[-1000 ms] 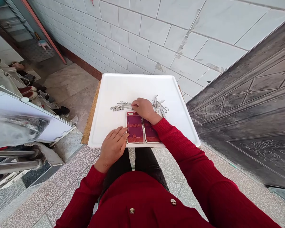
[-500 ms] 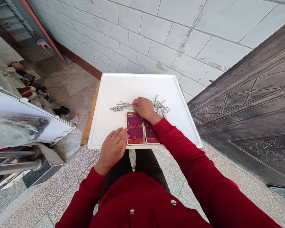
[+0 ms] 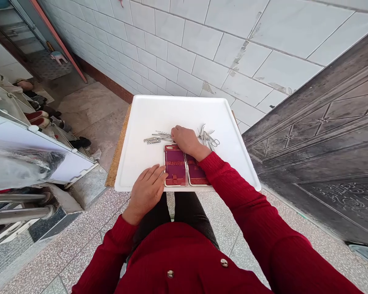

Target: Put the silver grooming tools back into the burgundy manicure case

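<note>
An open manicure case (image 3: 175, 156) with dark red trim, a purple lining and small elastic loops lies at the tray's near edge. My left hand (image 3: 147, 188) rests beside its left side, fingers stretched out and fingertips at the case's edge. Over the top of the case reaches my right hand (image 3: 187, 141), its fingers curled down by thin metal tools (image 3: 162, 134); what they pinch is hidden. Left of these tools lie silver nail clippers (image 3: 152, 141). To the right of my right hand are small scissors (image 3: 214, 141) among other metal tools. My right forearm covers part of the case's right half.
The white tray (image 3: 178, 110) sits on a brown board (image 3: 114, 165). Behind it stands a tiled wall (image 3: 168, 53). A carved dark door (image 3: 319, 134) is on the right. Shoes (image 3: 38, 118) and a white rack (image 3: 43, 151) stand on the left.
My right hand stays over the thin tools with only a slight shift of its fingers. The left hand keeps its place beside the case. The view has tilted slightly.
</note>
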{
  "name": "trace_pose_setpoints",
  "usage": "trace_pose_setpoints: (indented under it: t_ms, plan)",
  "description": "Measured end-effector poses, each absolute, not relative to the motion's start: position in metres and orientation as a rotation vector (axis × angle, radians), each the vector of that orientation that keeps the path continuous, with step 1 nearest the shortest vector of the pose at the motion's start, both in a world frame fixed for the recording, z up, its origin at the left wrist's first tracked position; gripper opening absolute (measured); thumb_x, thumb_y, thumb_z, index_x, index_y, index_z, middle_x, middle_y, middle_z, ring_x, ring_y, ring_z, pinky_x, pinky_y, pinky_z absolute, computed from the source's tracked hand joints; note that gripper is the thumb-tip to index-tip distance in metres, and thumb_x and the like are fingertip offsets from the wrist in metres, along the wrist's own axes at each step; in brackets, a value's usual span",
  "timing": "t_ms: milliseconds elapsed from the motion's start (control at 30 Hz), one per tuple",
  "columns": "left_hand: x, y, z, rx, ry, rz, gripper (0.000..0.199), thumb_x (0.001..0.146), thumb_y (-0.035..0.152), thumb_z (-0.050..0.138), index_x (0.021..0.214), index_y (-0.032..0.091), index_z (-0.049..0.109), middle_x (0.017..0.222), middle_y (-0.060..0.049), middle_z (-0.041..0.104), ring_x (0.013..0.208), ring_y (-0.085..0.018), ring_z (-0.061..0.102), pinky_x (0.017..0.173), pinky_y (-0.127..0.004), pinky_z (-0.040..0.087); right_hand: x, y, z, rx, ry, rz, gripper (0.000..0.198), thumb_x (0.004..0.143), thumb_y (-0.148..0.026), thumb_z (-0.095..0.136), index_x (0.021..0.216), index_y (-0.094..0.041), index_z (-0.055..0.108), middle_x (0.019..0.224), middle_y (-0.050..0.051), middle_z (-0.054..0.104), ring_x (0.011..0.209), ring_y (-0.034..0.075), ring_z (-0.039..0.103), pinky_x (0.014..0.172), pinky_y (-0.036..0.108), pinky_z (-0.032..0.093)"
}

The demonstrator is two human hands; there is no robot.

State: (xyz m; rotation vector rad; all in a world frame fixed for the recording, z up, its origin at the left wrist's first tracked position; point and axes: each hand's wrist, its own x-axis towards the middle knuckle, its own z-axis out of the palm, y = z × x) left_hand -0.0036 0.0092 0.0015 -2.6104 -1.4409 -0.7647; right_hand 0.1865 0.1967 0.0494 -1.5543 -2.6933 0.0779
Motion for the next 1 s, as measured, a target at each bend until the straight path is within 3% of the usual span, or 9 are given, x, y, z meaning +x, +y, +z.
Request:
trace_pose_setpoints:
  t_ms: [167,367,567,700,867,1000]
  plan:
    - [-0.004,0.009,0.002,-2.593,-1.428,-0.762,0.035,0.102,0.012,0.05,0.128,0.022,0.07,0.144,-0.009,0.071,0.138,-0.028,0.064,0.112,-0.048,0.054,0.19,0.197,0.042,-1.505,-2.68,0.05,0.027,0.109,-0.014,0.039,0.12,-0.013,0.064,0.121,0.018,0.068,0.102,0.026,0.065,0.073,0.033,0.042]
    - [-0.003,0.01,0.003,-2.574,-1.417,-0.756,0.033,0.101,0.012,0.051,0.126,0.021,0.071,0.143,-0.01,0.072,0.137,-0.028,0.065,0.112,-0.047,0.055,0.191,0.199,0.043,-1.567,-2.421,0.193,0.021,0.106,-0.017,0.042,0.107,-0.015,0.064,0.115,0.017,0.069,0.095,0.024,0.064,0.074,0.032,0.043]
    - [-0.003,0.01,0.002,-2.578,-1.431,-0.755,0.034,0.101,0.013,0.051,0.128,0.021,0.071,0.144,-0.01,0.071,0.138,-0.028,0.064,0.112,-0.048,0.054,0.2,0.198,0.043,-1.411,-2.006,0.757,0.012,0.097,-0.019,0.051,0.086,-0.022,0.056,0.081,0.002,0.068,0.074,0.017,0.061,0.07,0.029,0.045]
    - [-0.003,0.01,0.001,-2.59,-1.451,-0.758,0.037,0.101,0.013,0.05,0.13,0.023,0.071,0.144,-0.009,0.071,0.139,-0.027,0.063,0.114,-0.048,0.054,0.2,0.198,0.035,-1.276,-1.752,1.16,0.002,0.088,-0.02,0.056,0.089,-0.022,0.056,0.069,-0.004,0.065,0.057,0.013,0.056,0.057,0.026,0.044]
    - [-0.003,0.01,0.003,-2.588,-1.456,-0.75,0.038,0.101,0.012,0.049,0.129,0.023,0.071,0.144,-0.009,0.071,0.139,-0.027,0.063,0.113,-0.048,0.054,0.199,0.199,0.028,-1.158,-1.605,1.324,0.027,0.077,-0.023,0.068,0.103,-0.022,0.061,0.072,-0.005,0.068,0.054,0.011,0.056,0.047,0.021,0.042]
    - [-0.003,0.01,0.005,-2.575,-1.45,-0.73,0.036,0.101,0.012,0.049,0.127,0.023,0.071,0.143,-0.009,0.072,0.138,-0.027,0.064,0.112,-0.047,0.054,0.198,0.196,0.031,-1.139,-1.579,1.343,0.036,0.071,-0.025,0.074,0.105,-0.022,0.062,0.073,-0.005,0.069,0.054,0.011,0.058,0.047,0.021,0.043]
